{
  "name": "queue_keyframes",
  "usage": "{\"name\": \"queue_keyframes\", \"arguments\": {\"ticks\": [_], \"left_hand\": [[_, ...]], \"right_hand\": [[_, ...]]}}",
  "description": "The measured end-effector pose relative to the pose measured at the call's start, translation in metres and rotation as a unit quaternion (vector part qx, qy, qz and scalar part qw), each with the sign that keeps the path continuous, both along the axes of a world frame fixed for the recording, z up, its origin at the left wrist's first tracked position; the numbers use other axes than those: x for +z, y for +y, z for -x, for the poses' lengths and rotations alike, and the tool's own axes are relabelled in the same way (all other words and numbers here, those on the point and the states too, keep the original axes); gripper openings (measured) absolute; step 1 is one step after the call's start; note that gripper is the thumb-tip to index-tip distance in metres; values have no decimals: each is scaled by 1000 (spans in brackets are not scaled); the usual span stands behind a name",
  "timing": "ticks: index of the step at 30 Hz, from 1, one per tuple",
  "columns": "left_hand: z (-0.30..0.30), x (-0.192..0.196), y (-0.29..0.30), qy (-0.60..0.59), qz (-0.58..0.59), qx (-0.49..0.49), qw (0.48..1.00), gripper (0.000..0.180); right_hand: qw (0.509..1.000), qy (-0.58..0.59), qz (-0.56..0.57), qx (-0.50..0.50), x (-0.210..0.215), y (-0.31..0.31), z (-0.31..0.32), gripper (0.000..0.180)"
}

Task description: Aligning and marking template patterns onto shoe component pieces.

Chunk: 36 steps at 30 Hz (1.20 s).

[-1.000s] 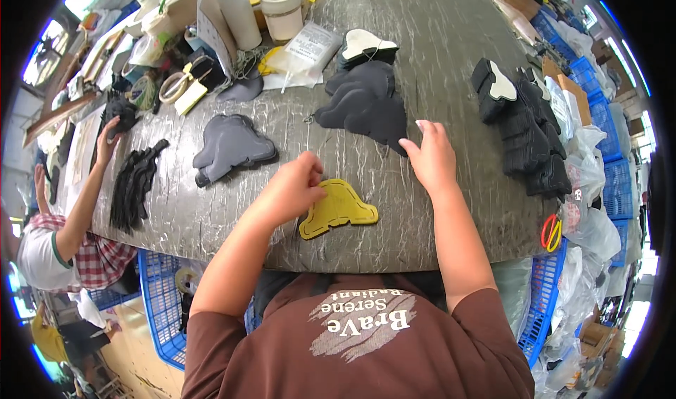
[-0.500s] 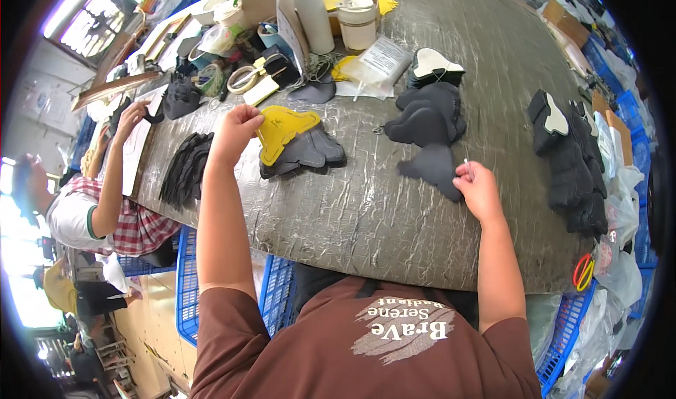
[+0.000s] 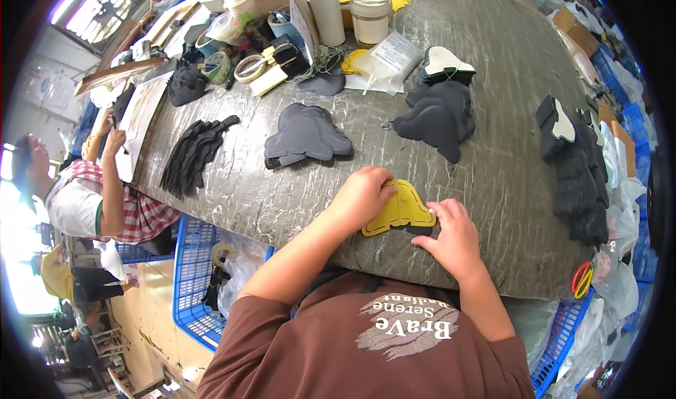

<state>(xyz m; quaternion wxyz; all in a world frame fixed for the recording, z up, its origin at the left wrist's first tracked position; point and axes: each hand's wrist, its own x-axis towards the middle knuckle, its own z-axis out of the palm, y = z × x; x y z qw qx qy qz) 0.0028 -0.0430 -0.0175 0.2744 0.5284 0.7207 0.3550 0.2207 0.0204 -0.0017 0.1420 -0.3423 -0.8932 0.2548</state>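
"Yellow template [image 3: 401, 205]: where does it lie?"

"Flat on the grey-brown surface [image 3: 507, 223], close to the near edge, with a dark piece [image 3: 422, 230] showing from under its lower side."

"And the left hand [image 3: 362, 198]?"

"Bent over the template's upper left rim, fingers drawn together and touching it. Whether it pinches that rim or only presses on it, one cannot tell."

"How is the right hand [image 3: 454, 233] held?"

"Thumb and forefinger stand apart at the template's right end, with a corner of the dark piece between them."

"What lies farther off?"

"Past the left hand, a grey stack [image 3: 310, 135]; to its right, a black pile [image 3: 440, 114]. Black strips [image 3: 197, 152] lie toward the left edge, and taller black stacks [image 3: 577, 177] line the right edge. Red and yellow loop handles [image 3: 581, 279] rest at the near right corner."

"Anyone else there?"

"One co-worker [image 3: 116, 195] in a checked apron, at the left edge, both arms over a pale board [image 3: 144, 124]."
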Motion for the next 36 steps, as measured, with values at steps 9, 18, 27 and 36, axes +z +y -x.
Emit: {"name": "queue_keyframes", "arguments": {"ticks": [9, 18, 27, 36], "left_hand": [[-24, 17, -53, 186, -8, -58, 981, 39], [-36, -3, -66, 192, -77, -30, 978, 29], [-34, -6, -70, 176, -92, -30, 980, 24], [-36, -3, -69, 264, -51, -68, 961, 25]], "right_hand": [[999, 34, -15, -18, -19, -7, -7, 32], [999, 43, -25, -12, -22, -8, -5, 32], [998, 60, -22, -13, -24, -7, -4, 32], [997, 66, -25, -19, -27, -6, -4, 31]]}}
